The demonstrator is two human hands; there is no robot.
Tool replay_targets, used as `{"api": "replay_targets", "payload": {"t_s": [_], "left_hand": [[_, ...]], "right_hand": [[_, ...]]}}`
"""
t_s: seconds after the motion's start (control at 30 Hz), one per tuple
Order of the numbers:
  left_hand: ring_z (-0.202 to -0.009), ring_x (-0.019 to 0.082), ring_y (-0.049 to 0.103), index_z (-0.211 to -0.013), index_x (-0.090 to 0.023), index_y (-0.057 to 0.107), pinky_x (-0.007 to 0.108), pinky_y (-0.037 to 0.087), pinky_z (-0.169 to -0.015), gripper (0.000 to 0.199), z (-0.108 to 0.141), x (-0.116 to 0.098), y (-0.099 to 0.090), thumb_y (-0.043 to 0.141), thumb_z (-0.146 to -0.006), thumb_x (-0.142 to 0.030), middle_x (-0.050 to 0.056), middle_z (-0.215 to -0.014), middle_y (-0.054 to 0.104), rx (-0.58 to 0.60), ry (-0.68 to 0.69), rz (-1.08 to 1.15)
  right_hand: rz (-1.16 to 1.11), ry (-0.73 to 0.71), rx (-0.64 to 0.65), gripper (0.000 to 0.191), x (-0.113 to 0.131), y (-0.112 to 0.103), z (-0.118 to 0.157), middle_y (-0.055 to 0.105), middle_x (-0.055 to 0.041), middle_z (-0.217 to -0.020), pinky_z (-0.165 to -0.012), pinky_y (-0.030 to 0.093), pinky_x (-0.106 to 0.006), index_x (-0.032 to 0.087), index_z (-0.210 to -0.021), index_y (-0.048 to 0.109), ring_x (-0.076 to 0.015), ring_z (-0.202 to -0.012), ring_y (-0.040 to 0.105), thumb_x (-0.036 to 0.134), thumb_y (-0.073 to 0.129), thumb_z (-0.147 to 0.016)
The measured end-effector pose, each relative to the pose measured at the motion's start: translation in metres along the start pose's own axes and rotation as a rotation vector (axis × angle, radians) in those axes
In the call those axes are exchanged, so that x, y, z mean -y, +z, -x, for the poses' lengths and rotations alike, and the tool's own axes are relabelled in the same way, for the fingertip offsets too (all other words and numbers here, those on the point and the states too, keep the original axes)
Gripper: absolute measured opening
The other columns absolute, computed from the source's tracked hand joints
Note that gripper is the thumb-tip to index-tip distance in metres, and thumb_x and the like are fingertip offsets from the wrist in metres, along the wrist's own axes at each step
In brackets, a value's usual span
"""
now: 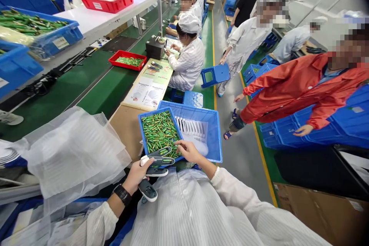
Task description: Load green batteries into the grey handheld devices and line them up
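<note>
My left hand [138, 173] is closed around several dark grey and white handheld device housings [148, 190], fanned out above my lap. Green batteries appear to sit inside the upper housing [165, 160], the one nearest the bin. My right hand [188, 151] reaches over the near right corner of a blue bin [140, 128] heaped with small green batteries [158, 128]. Its fingers look apart and slightly bent, close to the batteries and the tips of the housings. I make out nothing held in them. Under and beside that bin, a larger blue bin [215, 134] holds white curved parts [191, 127].
Translucent packing sheets [75, 150] lie to my left. Ahead runs a green conveyor [92, 96] with a red tray [115, 64] beside a seated co-worker [187, 57]. A person in an orange jacket [291, 88] and another with a blue stool [220, 73] stand to the right.
</note>
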State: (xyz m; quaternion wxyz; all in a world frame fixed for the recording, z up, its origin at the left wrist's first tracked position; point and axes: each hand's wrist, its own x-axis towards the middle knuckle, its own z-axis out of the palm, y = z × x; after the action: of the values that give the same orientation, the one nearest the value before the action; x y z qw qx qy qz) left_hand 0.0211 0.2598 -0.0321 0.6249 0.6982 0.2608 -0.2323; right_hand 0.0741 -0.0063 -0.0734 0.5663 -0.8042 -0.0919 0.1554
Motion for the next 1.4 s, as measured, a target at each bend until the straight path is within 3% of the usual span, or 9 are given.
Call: {"api": "replay_targets", "payload": {"t_s": [0.13,0.3,0.43,0.57,0.73,0.87,1.07,1.23,1.4], "left_hand": [[-0.039,0.012,0.052,-0.084,-0.012,0.067,0.023,0.044,-0.035,0.05,0.001,-0.005,0.013,0.076,-0.071,-0.06,0.001,-0.054,0.062,0.05,-0.01,-0.008],[-0.035,0.012,0.049,-0.081,-0.013,0.064,0.023,0.041,-0.033,0.048,0.008,-0.005,0.028,0.077,-0.072,-0.058,0.0,-0.05,0.06,0.064,-0.065,0.045],[-0.037,0.011,0.052,-0.082,-0.012,0.064,0.021,0.04,-0.034,0.041,0.017,-0.003,0.034,0.072,-0.08,-0.052,0.004,-0.054,0.065,0.088,-0.166,0.098],[-0.043,0.013,0.058,-0.089,-0.011,0.064,0.02,0.041,-0.035,0.036,0.02,0.003,0.037,0.071,-0.085,-0.046,0.007,-0.062,0.069,0.099,-0.291,0.198],[-0.041,0.012,0.055,-0.08,-0.014,0.062,0.02,0.038,-0.033,0.034,0.019,0.011,0.041,0.071,-0.084,-0.046,0.002,-0.056,0.062,0.15,-0.277,0.367],[-0.042,0.012,0.055,-0.074,-0.015,0.061,0.02,0.038,-0.032,0.035,0.02,0.008,0.043,0.072,-0.083,-0.047,0.002,-0.054,0.059,0.186,-0.272,0.401],[-0.044,0.013,0.057,-0.087,-0.013,0.062,0.02,0.039,-0.033,0.034,0.019,0.007,0.043,0.073,-0.082,-0.046,0.003,-0.061,0.064,0.131,-0.273,0.346],[-0.042,0.012,0.057,-0.09,-0.012,0.064,0.02,0.041,-0.034,0.036,0.027,-0.005,0.044,0.071,-0.084,-0.047,0.005,-0.061,0.067,0.06,-0.257,0.26],[-0.039,0.012,0.054,-0.087,-0.011,0.064,0.021,0.041,-0.034,0.041,0.04,-0.02,0.047,0.075,-0.078,-0.049,0.004,-0.059,0.067,0.026,-0.164,0.182]], "right_hand": [[0.005,-0.007,-0.003,0.029,0.016,-0.002,0.026,0.07,-0.0017,-0.076,-0.062,0.048,-0.025,0.017,-0.12,0.059,-0.0142,-0.064,0.063,0.029,0.045,-0.097],[0.381,-0.191,0.006,0.023,0.029,-0.004,0.048,0.071,-0.0078,-0.101,-0.084,0.049,-0.034,0.02,-0.115,0.063,-0.0202,-0.092,0.064,0.021,0.047,-0.098],[0.549,-0.112,0.02,0.018,0.031,-0.006,0.06,0.068,-0.0097,-0.098,-0.081,0.05,-0.034,0.018,-0.11,0.058,-0.0213,-0.091,0.064,0.024,0.045,-0.1],[0.449,-0.148,-0.02,0.014,0.035,-0.001,0.068,0.068,-0.01,-0.106,-0.087,0.05,-0.036,0.019,-0.109,0.055,-0.0213,-0.1,0.063,0.025,0.047,-0.1],[0.198,-0.331,-0.099,0.01,0.044,0.014,0.073,0.061,-0.0111,-0.125,-0.105,0.043,-0.04,0.021,-0.104,0.059,-0.0213,-0.124,0.054,0.023,0.057,-0.094],[0.13,-0.336,-0.131,0.01,0.044,0.017,0.073,0.062,-0.011,-0.122,-0.102,0.046,-0.039,0.021,-0.101,0.061,-0.0209,-0.119,0.057,0.022,0.061,-0.091],[0.094,-0.336,-0.183,0.016,0.041,0.015,0.076,0.062,-0.0095,-0.116,-0.097,0.048,-0.037,0.02,-0.101,0.058,-0.0208,-0.111,0.06,0.016,0.058,-0.085],[0.088,-0.146,-0.18,0.044,0.041,0.02,0.076,0.064,-0.0065,-0.106,-0.071,0.051,-0.029,0.02,-0.12,0.051,-0.016,-0.079,0.06,0.03,0.069,-0.081],[0.172,-0.01,-0.118,0.039,0.043,0.02,0.065,0.069,-0.0024,-0.09,-0.067,0.044,-0.027,0.019,-0.106,0.062,-0.0155,-0.072,0.06,0.047,0.073,-0.08]]}}
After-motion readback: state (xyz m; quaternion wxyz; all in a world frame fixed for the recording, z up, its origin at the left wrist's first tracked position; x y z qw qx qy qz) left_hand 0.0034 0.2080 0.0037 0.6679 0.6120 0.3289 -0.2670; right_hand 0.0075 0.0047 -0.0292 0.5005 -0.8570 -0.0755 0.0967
